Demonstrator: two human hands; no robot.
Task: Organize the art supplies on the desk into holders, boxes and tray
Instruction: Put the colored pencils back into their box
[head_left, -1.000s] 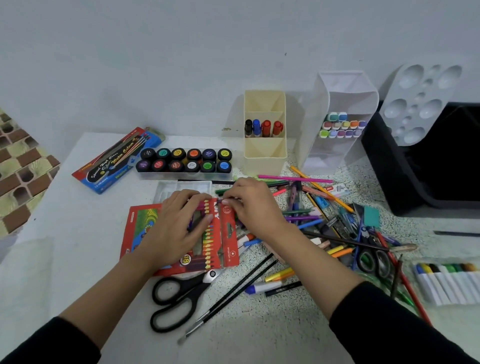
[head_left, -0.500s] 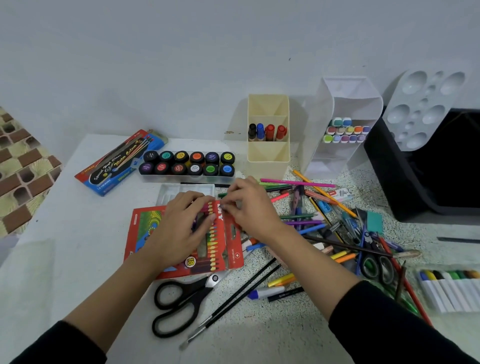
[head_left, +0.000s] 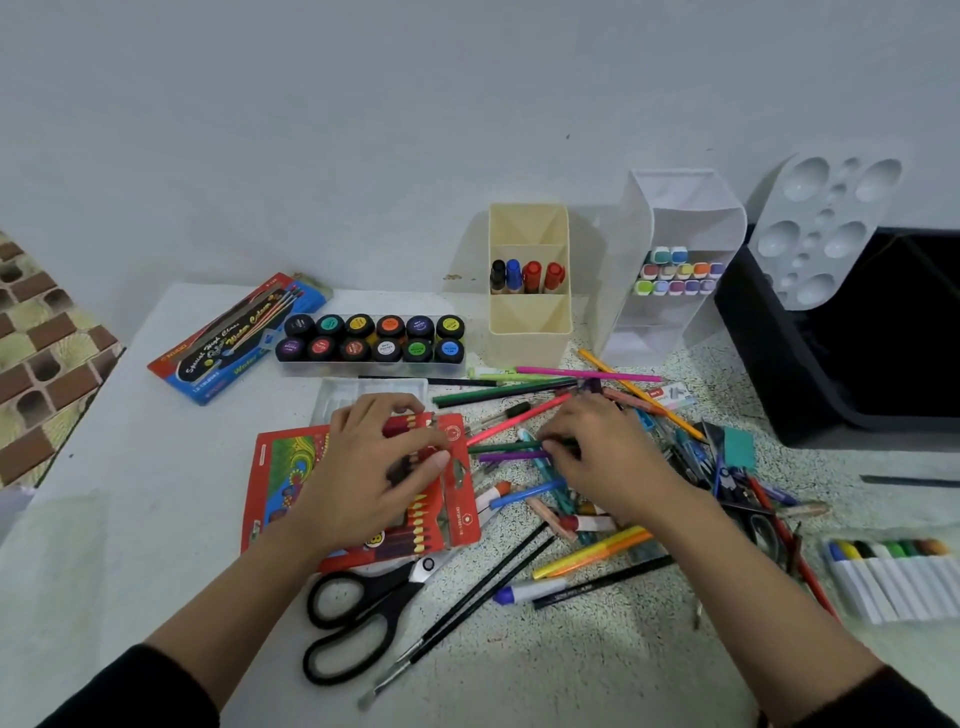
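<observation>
Left hand (head_left: 374, 467) presses flat on the open red pencil box (head_left: 291, 467) mid-desk (head_left: 156, 519), right hand (head_left: 608, 457) curls fingers over a green pencil (head_left: 498, 448) in the loose pile (head_left: 587, 556) just beside it, pinch unclear; pencils look light, stiff, roll-prone, so grab mid-shaft

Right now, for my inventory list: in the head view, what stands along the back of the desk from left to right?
Blue watercolour box → tray of paint pots → cream holder → white holder → white palette.
</observation>
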